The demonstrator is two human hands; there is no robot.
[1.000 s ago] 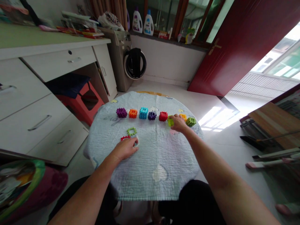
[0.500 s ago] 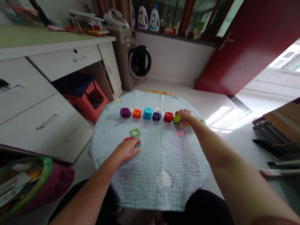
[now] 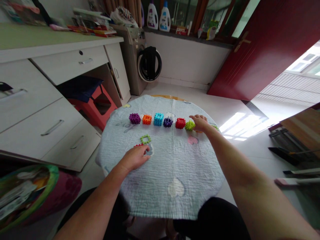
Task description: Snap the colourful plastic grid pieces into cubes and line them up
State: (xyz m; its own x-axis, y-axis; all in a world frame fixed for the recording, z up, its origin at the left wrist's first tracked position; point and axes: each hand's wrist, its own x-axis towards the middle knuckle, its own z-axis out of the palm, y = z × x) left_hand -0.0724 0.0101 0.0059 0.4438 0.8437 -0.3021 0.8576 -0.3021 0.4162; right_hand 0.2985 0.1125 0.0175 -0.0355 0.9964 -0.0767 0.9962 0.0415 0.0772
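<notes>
A row of notched plastic cubes crosses the cloth-covered table [image 3: 160, 186]: purple [image 3: 135, 118], orange [image 3: 147, 119], light blue [image 3: 158, 119], dark purple [image 3: 168, 122], red [image 3: 180, 123] and yellow-green [image 3: 190, 125]. My right hand [image 3: 200, 123] is just right of the yellow-green cube, fingers apart and holding nothing. Beneath that hand, an orange piece [image 3: 198, 131] is mostly hidden, and a green piece [image 3: 215, 127] shows beyond the wrist. My left hand [image 3: 137, 157] rests open on the cloth, partly covering a red piece [image 3: 138, 145]. Near its fingers lies a flat green square frame [image 3: 145, 139].
Left of the table stand a white cabinet [image 3: 55, 113], a red stool [image 3: 100, 103] and a full bin [image 3: 67, 186]. A washing machine [image 3: 133, 63] with its door open is at the back. To the right is a red door [image 3: 260, 53].
My right hand has let go of the yellow-green cube and moved slightly right and up, fingers spreading. The left hand stays by the red piece; the view has shifted slightly.
</notes>
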